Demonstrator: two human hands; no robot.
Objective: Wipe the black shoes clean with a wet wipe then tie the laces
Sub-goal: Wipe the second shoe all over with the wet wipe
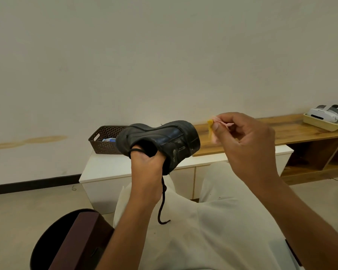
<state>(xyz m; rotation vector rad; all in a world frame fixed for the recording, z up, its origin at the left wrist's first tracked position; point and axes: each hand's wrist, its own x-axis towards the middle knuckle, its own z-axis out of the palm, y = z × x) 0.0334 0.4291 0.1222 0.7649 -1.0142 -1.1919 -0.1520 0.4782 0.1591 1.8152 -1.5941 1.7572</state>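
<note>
A black leather shoe (pixel 164 137) is held up in front of me, its side carrying pale smudges near the heel. My left hand (pixel 146 164) grips it with fingers tucked inside the opening. A loose black lace (pixel 163 203) hangs down from the shoe over my lap. To the right of the shoe, apart from it, my right hand (pixel 246 145) pinches a small crumpled pink and yellow wipe (pixel 213 131) between thumb and fingers.
A white low cabinet (pixel 105 168) stands ahead with a brown perforated basket (pixel 101 141) on it. A wooden shelf unit (pixel 293 131) runs to the right, bearing a cream tray (pixel 324 121) with a device. A dark chair arm (pixel 74 240) is at lower left.
</note>
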